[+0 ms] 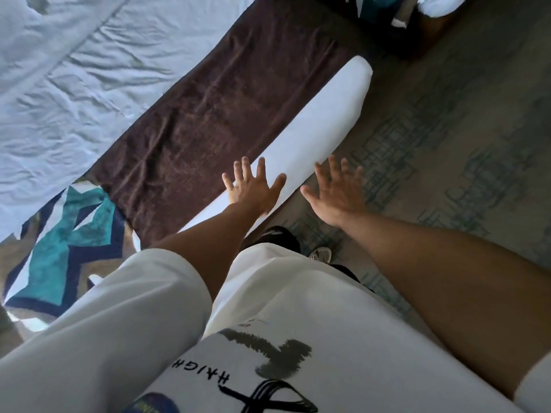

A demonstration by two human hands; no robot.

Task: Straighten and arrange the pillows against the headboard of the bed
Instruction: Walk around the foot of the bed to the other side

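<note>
Head view: my left hand (253,186) is spread flat, fingers open, over the near end of the white pillow (313,123); my right hand (335,193) is open too, beside it over the carpet (447,144), gripping nothing. The pillow lies along the bed's edge beside the brown runner (223,114), long axis running from my hands up-right. Headboard not visible. Judgement: grasp both long sides evenly, lift without twisting.

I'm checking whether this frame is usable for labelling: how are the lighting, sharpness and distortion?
Head view: soft, even daylight with no hard glare; the white sheet looks slightly washed out. The left hand and right hand are a little motion-blurred, fingers spread. Wide-angle distortion bends the brown bed runner and tilts the scene; the carpet pattern is soft.
</note>
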